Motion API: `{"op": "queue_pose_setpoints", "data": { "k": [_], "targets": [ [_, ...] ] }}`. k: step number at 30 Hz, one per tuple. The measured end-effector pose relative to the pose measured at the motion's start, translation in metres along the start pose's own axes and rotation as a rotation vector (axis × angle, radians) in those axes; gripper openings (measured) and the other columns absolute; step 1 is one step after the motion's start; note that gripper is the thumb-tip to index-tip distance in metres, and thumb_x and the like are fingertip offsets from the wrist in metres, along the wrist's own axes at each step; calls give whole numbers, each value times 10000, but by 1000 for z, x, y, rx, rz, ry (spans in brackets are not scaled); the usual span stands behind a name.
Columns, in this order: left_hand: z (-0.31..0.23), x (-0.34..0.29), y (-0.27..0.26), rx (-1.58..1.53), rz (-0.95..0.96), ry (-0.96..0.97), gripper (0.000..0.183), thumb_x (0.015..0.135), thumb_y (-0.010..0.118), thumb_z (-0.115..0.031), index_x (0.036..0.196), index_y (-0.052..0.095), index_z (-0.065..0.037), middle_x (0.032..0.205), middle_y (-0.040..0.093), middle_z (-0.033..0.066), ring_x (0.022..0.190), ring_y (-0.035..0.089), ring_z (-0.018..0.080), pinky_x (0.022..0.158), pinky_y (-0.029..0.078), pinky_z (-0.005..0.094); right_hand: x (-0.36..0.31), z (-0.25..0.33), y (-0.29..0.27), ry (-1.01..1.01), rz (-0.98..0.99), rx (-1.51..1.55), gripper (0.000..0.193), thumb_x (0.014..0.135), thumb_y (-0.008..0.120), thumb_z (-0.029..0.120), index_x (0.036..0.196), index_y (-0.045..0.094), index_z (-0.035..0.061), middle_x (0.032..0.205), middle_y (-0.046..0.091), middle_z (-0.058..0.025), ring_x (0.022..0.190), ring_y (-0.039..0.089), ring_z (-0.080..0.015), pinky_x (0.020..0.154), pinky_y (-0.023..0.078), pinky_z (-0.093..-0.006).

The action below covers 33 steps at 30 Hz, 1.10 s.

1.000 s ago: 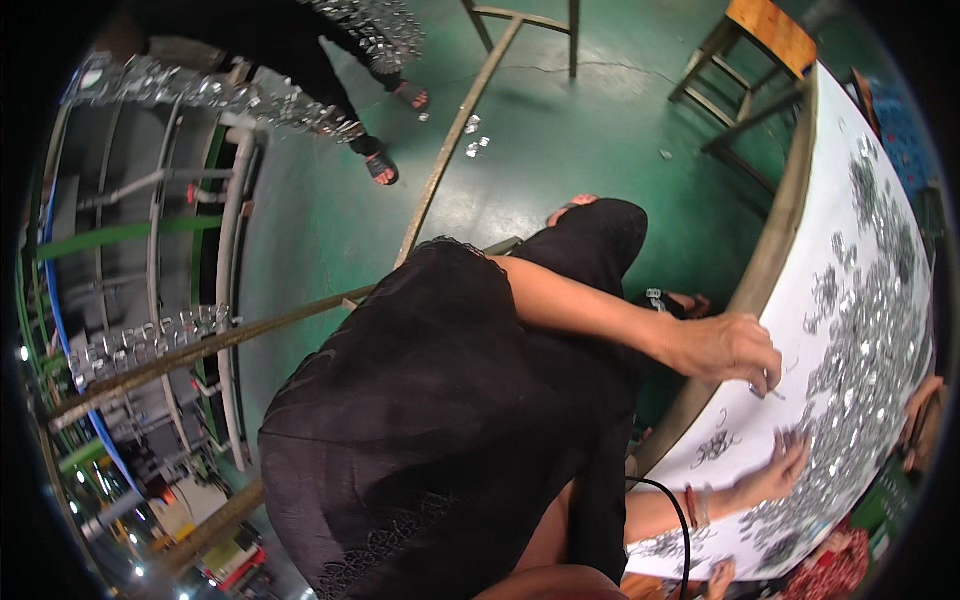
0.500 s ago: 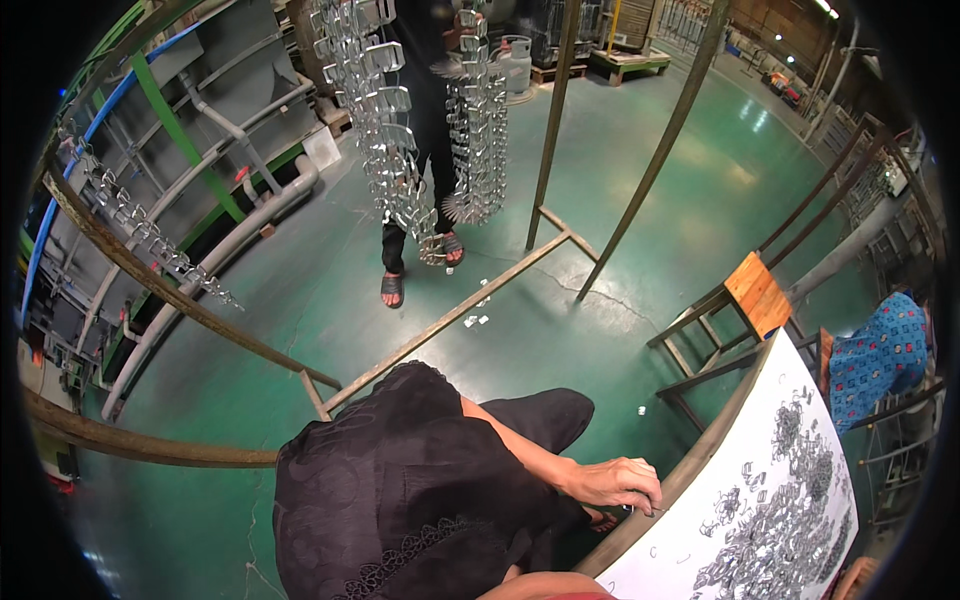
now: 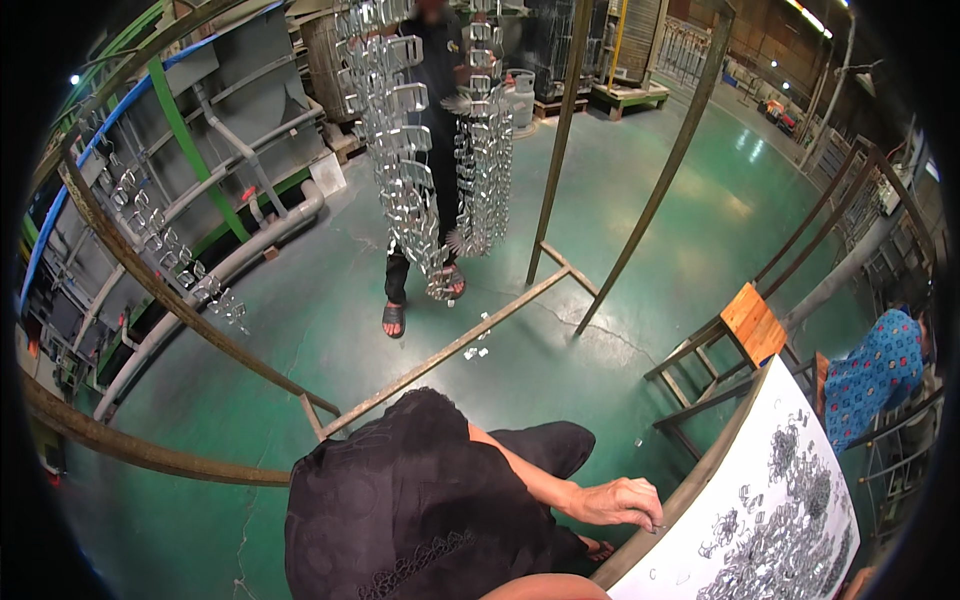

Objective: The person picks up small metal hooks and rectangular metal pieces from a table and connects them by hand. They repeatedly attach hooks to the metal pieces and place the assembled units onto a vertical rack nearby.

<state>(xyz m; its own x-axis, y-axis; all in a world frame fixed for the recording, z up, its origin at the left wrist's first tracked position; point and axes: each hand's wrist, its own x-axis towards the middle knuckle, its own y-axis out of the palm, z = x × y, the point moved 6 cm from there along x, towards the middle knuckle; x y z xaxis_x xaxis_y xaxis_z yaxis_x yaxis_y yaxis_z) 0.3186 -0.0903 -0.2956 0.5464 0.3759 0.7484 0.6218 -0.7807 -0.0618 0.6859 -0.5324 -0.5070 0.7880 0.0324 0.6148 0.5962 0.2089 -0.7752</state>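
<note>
A bare arm, apparently mine, shows at the lower edge; neither of my hands can be made out. It is nearest to a white sheet-topped table, where many small metal clips lie heaped and scattered. To the left sits a co-worker in black clothing with a lace-like trim. From that clothing a bare arm reaches to the table's wooden edge. The co-worker's hand has its fingers pinched there around a small dark piece too small to name.
A standing person holds or stands behind hanging strands of shiny metal pieces. A metal frame crosses the green floor, where small white bits lie. A wooden stool and a person in blue patterned cloth are at right.
The view has tilted up slightly, so the scene sits lower. The co-worker's pinched hand stays at the table edge. The hanging metal strands and the standing person appear shifted slightly right.
</note>
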Motion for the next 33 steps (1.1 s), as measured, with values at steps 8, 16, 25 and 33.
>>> {"op": "queue_pose_setpoints", "data": {
  "k": [8,16,25,33],
  "targets": [
    [1,2,1,-46,8,-15,115,850,652,-106,924,606,-31,859,634,35,834,604,193,812,417,338,-5,5,8,-2,-20,174,351,907,571,322,1058,601,7,1036,575,-222,917,558,-352,739,459,-466],
    [2,-7,3,-70,18,-53,77,865,620,-97,922,619,-45,854,636,34,823,600,199,811,415,337,3,14,-27,-182,-112,9,300,933,530,237,1089,603,-9,1064,593,-212,943,570,-343,796,469,-436],
    [19,-20,17,-68,108,-331,119,775,604,85,827,626,-19,891,667,103,879,638,239,769,514,347,-14,78,-54,102,347,282,365,947,455,201,1253,533,20,1276,513,-159,1143,516,-251,969,400,-419],
    [41,-57,65,-381,112,-424,160,781,613,109,888,604,-10,883,674,114,887,630,234,812,491,343,-33,161,-123,482,221,1683,220,874,586,22,1078,597,-59,909,639,-97,810,605,-143,754,518,-295]
  ]
}}
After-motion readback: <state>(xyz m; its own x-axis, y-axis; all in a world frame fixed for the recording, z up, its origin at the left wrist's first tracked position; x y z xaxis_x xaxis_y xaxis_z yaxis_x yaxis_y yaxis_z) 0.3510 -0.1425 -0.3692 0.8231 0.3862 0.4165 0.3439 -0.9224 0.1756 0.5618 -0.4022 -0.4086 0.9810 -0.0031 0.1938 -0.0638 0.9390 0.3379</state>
